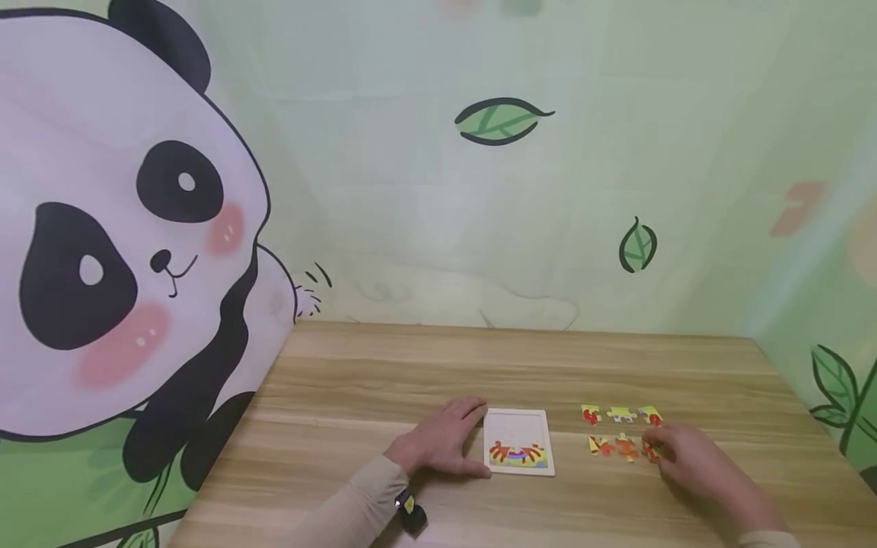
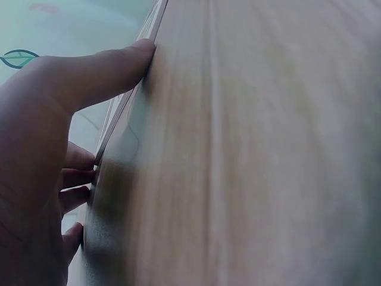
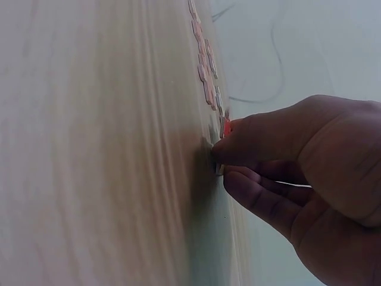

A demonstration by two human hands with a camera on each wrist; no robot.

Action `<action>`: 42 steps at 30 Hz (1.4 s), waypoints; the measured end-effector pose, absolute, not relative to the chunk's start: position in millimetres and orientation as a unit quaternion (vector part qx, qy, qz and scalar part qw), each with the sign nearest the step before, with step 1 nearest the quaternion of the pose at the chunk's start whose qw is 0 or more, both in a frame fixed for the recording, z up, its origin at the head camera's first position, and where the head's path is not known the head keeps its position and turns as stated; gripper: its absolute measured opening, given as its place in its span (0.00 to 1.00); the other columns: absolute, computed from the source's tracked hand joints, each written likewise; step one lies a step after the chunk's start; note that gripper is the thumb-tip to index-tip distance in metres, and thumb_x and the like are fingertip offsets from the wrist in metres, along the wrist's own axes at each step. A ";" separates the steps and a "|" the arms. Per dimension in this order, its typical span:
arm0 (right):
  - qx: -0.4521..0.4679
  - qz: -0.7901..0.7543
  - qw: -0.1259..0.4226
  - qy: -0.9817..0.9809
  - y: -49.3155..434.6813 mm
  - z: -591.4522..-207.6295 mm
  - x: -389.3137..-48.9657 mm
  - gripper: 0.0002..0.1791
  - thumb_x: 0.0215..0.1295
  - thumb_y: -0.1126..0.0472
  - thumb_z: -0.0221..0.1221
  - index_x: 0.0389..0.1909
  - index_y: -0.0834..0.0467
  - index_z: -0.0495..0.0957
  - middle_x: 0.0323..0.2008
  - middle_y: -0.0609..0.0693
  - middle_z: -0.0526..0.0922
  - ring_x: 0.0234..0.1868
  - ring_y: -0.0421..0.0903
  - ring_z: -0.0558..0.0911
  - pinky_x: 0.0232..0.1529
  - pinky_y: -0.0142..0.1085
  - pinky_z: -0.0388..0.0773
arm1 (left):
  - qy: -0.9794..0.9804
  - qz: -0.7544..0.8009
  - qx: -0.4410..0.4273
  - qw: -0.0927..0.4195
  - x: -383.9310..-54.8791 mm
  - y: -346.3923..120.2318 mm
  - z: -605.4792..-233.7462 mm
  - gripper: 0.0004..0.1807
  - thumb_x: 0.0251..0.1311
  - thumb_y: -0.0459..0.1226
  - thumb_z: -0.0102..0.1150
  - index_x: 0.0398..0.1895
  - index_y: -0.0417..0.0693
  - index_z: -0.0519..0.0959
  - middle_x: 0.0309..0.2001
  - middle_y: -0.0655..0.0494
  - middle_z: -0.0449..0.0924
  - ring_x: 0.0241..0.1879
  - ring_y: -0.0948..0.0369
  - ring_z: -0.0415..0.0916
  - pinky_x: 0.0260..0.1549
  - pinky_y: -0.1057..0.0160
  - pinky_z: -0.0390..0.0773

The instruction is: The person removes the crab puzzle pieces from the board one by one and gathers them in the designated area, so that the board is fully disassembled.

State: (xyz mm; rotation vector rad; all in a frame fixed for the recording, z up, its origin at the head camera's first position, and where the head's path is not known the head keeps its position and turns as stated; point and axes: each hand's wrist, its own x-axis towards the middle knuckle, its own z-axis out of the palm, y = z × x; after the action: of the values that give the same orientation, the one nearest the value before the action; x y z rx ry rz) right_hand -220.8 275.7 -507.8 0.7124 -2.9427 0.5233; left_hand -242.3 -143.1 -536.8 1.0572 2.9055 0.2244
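Midway between the desk's (image 1: 411,358) side edges lies the puzzle tray (image 1: 515,428), its left side touched by the spread left hand (image 1: 441,439), probably for steadiness. Nearer the right edge, the right hand (image 1: 700,460) pinches a puzzle piece (image 1: 650,450) beside loose pieces (image 1: 626,447), presumably rowed for easy picking.

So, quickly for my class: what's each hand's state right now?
Left hand: open, touching the puzzle tray.
Right hand: closed, pinching a puzzle piece.
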 end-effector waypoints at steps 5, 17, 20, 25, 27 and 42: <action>0.232 0.153 0.041 -0.960 275.7 -509.3 -219.1 0.21 0.41 0.72 0.62 0.41 0.58 0.84 0.33 0.46 0.80 0.33 0.42 0.76 0.34 0.42 0.78 | 0.937 0.073 0.341 0.021 -242.2 -142.3 -539.0 0.60 0.48 0.73 0.55 0.75 0.43 0.55 0.75 0.48 0.55 0.73 0.52 0.56 0.73 0.52 0.56; 0.268 0.128 0.030 -0.954 274.3 -503.6 -221.9 0.15 0.46 0.69 0.65 0.39 0.59 0.86 0.35 0.49 0.83 0.34 0.47 0.81 0.37 0.45 0.81 | 0.939 0.079 0.335 0.022 -245.3 -142.9 -543.5 0.60 0.47 0.74 0.55 0.75 0.45 0.55 0.75 0.50 0.55 0.73 0.53 0.55 0.74 0.53 0.54; 0.263 0.130 0.024 -0.956 273.6 -503.0 -222.5 0.14 0.46 0.68 0.66 0.38 0.59 0.86 0.34 0.49 0.83 0.35 0.48 0.82 0.38 0.47 0.81 | 0.938 0.081 0.336 0.025 -245.2 -143.0 -542.2 0.60 0.47 0.74 0.55 0.75 0.45 0.55 0.75 0.50 0.55 0.73 0.53 0.55 0.74 0.53 0.54; 0.244 0.129 0.025 -0.961 273.2 -504.4 -223.8 0.11 0.46 0.66 0.68 0.35 0.57 0.85 0.31 0.45 0.81 0.33 0.47 0.81 0.38 0.47 0.81 | 0.938 0.084 0.335 0.029 -244.7 -143.1 -541.2 0.60 0.47 0.74 0.54 0.75 0.45 0.55 0.75 0.50 0.55 0.73 0.53 0.55 0.74 0.53 0.54; 0.242 0.128 0.023 -0.961 273.1 -504.4 -224.4 0.11 0.46 0.66 0.68 0.35 0.57 0.85 0.31 0.46 0.82 0.34 0.48 0.81 0.39 0.49 0.81 | 0.938 0.084 0.335 0.029 -244.4 -143.0 -541.1 0.60 0.47 0.74 0.54 0.75 0.45 0.55 0.75 0.50 0.55 0.73 0.53 0.55 0.74 0.53 0.54; 0.186 0.191 -0.008 -0.964 271.2 -498.0 -220.4 0.18 0.50 0.65 0.65 0.45 0.60 0.83 0.36 0.48 0.82 0.36 0.44 0.78 0.36 0.44 0.79 | 0.938 0.086 0.334 0.027 -243.6 -142.2 -540.2 0.60 0.47 0.74 0.55 0.75 0.45 0.55 0.75 0.50 0.55 0.73 0.53 0.55 0.74 0.52 0.54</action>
State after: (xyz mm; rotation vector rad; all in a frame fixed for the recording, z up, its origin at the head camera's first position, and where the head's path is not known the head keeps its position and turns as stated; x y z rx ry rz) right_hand -220.4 271.2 -498.0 0.5865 -3.0429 0.6045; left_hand -243.6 -142.2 -540.2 1.0328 2.8965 0.2660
